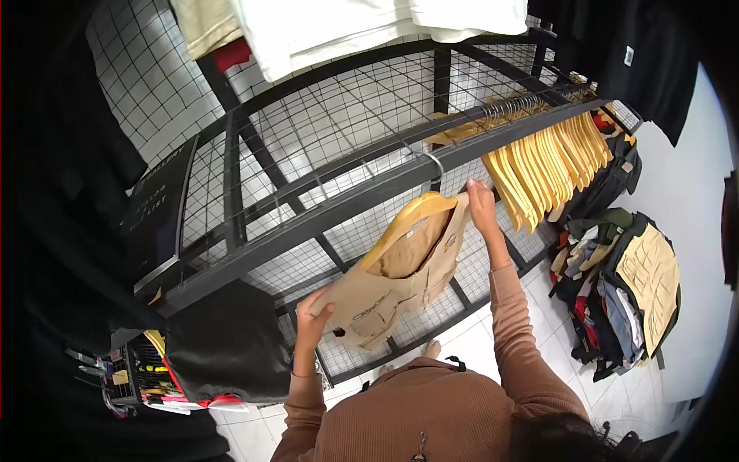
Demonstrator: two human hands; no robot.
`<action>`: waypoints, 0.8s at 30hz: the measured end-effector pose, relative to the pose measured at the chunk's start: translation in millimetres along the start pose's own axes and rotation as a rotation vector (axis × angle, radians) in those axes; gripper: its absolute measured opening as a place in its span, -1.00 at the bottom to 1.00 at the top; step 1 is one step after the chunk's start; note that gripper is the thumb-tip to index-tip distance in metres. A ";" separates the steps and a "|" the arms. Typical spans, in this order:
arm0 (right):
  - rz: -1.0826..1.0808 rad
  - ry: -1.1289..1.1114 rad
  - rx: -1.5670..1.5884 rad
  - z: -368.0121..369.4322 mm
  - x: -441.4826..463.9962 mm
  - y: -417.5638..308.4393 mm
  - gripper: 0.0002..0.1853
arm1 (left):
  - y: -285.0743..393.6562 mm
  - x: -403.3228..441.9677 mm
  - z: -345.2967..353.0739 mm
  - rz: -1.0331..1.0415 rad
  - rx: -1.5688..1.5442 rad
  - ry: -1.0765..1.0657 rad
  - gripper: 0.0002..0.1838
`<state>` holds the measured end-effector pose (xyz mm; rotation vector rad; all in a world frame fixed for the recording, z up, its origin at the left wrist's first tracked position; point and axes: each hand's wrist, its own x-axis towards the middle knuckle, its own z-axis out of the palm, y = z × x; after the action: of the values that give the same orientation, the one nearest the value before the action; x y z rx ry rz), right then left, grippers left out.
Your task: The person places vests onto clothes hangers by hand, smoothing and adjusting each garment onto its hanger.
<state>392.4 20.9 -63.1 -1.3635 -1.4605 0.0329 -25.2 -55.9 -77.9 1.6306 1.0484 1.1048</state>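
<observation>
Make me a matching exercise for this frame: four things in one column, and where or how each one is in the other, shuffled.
1. Tan garment
2. Row of wooden hangers
3. Heap of clothes
4. White cloth

A. Bunched together along the dark rail
B. At the top edge of the view
C. Held between left hand and right hand
D. At the right, beyond the right arm

Pairs: 1-C, 2-A, 3-D, 4-B

Left hand (312, 314) and right hand (482, 206) reach out — apart, both gripping.
</observation>
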 end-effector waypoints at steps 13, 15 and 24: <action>0.053 0.018 -0.233 -36.7 -48.2 -98.6 -0.59 | 10.0 16.7 -40.5 0.078 -0.129 -0.166 -0.30; 0.073 0.066 -0.262 -47.7 -59.9 -118.4 -0.60 | 6.1 7.8 -43.1 0.044 -0.108 -0.054 -0.34; 0.306 -0.070 -0.269 -75.2 -117.6 -220.3 -0.67 | 3.1 -8.3 -21.9 0.032 -0.293 -0.279 -0.35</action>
<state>262.9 -184.4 32.2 -1.8136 -1.3350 0.0844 -47.7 -60.1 -71.9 1.5144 0.6490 0.9667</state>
